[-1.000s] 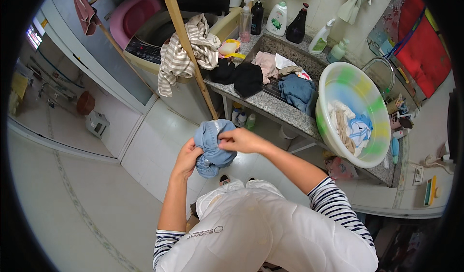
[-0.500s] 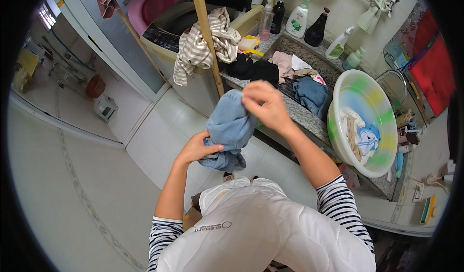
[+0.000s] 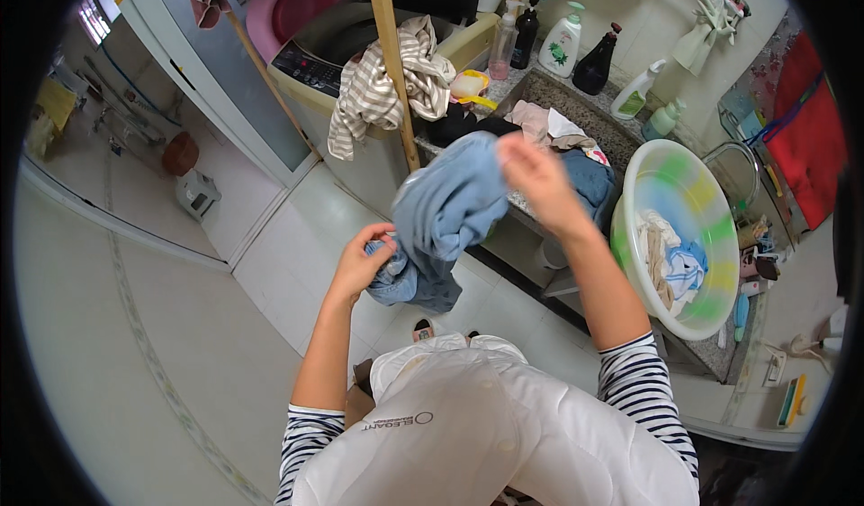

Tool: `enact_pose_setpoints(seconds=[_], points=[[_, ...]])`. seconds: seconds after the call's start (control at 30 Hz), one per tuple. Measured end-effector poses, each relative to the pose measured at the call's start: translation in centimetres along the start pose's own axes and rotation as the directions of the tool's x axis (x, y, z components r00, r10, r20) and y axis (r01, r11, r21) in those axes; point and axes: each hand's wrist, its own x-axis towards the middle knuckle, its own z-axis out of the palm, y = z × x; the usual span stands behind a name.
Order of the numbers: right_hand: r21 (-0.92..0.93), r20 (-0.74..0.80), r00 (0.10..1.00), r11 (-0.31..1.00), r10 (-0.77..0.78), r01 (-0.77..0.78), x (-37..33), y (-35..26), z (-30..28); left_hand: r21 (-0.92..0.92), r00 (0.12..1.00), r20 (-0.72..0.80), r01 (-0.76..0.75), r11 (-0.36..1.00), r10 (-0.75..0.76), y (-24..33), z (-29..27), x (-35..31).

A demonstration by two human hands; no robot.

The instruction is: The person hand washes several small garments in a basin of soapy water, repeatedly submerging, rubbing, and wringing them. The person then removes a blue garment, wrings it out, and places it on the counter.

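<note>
A light blue denim garment point(image 3: 450, 202) hangs bunched in front of me, between my hands and above the tiled floor. My left hand point(image 3: 363, 261) pinches its left edge with thumb and fingers. Farther right and higher, my right hand point(image 3: 543, 180), smeared by motion, grips the upper right end. Behind it a darker blue denim piece point(image 3: 589, 182) lies at the sink's edge. Pink and white cloths point(image 3: 540, 126) and a black cloth point(image 3: 454, 126) lie beside it, partly hidden by the garment.
A large green-and-yellow basin point(image 3: 634, 263) with clothes leans at the right. Pump bottles point(image 3: 560, 45) line the stone sink point(image 3: 605, 110). A striped cloth point(image 3: 369, 97) drapes over the washing machine point(image 3: 310, 72), behind a wooden post point(image 3: 387, 47). A glass door frame point(image 3: 193, 92) stands left.
My right hand has moved right and slightly up, drawing the denim garment's upper end with it and spreading the cloth. My left hand has shifted slightly, still at the left edge.
</note>
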Motion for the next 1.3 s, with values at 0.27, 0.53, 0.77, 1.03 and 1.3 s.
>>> enact_pose_setpoints(seconds=[0.27, 0.53, 0.77, 1.03, 1.3], points=[[0.251, 0.121, 0.945, 0.912, 0.303, -0.325, -0.3, 2.7, 3.3, 0.101, 0.973, -0.056, -0.218, 0.971, 0.224, 0.4, 3.1, -0.5], [0.463, -0.133, 0.868, 0.804, 0.479, -0.373, -1.1, 6.6, 5.9, 0.009, 0.976, 0.212, 0.043, 0.999, -0.044, 0.6, 5.7, -0.3], [-0.502, -0.127, 0.872, 0.789, -0.472, 0.354, -3.6, 2.9, 5.3, -0.388, 0.981, 0.150, 0.171, 0.905, -0.121, 0.6, 4.7, 0.2], [-0.509, 0.205, 0.962, 0.820, -0.180, 0.262, -9.8, 4.0, 8.0, -0.814, 0.986, 0.072, 0.146, 0.562, -0.152, -0.1, 3.7, 1.4], [-0.530, -0.051, 0.995, 0.847, -0.087, 0.047, -4.0, 1.3, 5.0, -0.417, 0.992, 0.111, -0.004, 0.909, 0.056, 2.4, 3.2, 1.0]])
